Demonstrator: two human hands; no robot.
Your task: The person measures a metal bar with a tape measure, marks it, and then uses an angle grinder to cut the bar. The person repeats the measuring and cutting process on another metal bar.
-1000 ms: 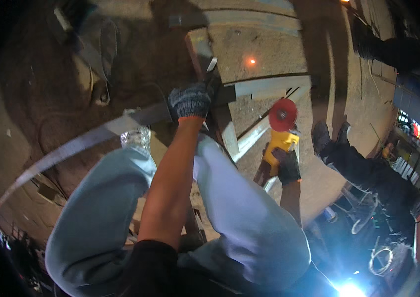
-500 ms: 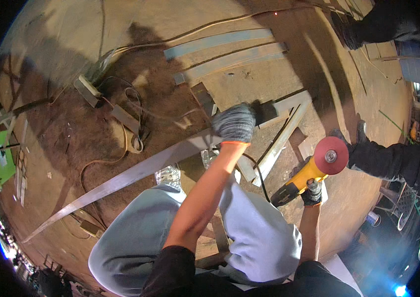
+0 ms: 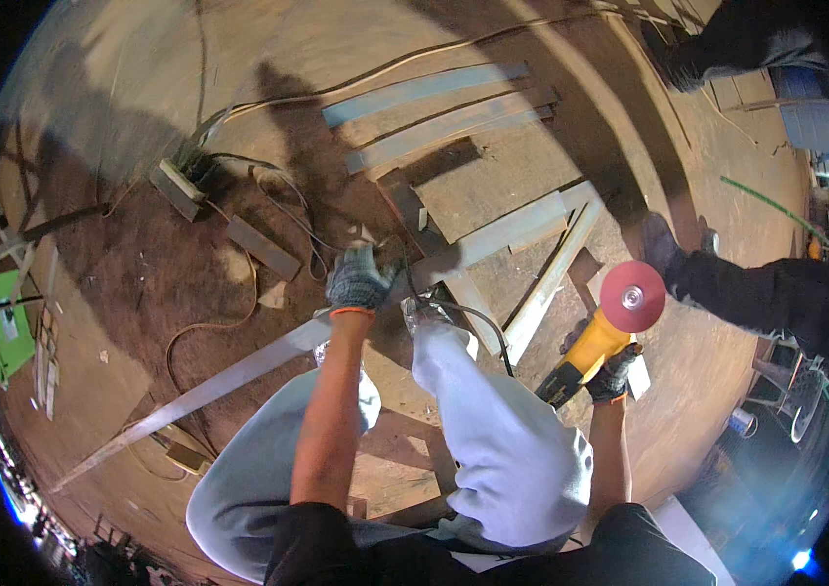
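Observation:
My right hand (image 3: 615, 374), in a dark grey glove, is closed round the body of a yellow and black angle grinder (image 3: 585, 359). The grinder's red disc (image 3: 632, 296) points up and away, clear of the metal. My left hand (image 3: 361, 280), in a grey glove with an orange cuff, is over the long flat metal strip (image 3: 229, 379), beyond my feet. Its fingers are partly curled and blurred, so what they hold, if anything, does not show. A black cable (image 3: 478, 314) curves from near the grinder towards that hand.
Two flat metal strips (image 3: 454, 127) lie at the far side. Angled metal pieces (image 3: 551, 283) lie right of centre. A power strip (image 3: 178, 181) with cords sits at far left, near a metal block (image 3: 263, 247). Another person's dark-trousered leg (image 3: 756, 298) reaches in at right.
My left hand has moved left and slightly nearer along the strip, uncovering its right part. The grinder has shifted slightly left, still in my right hand. The cord at left has shifted.

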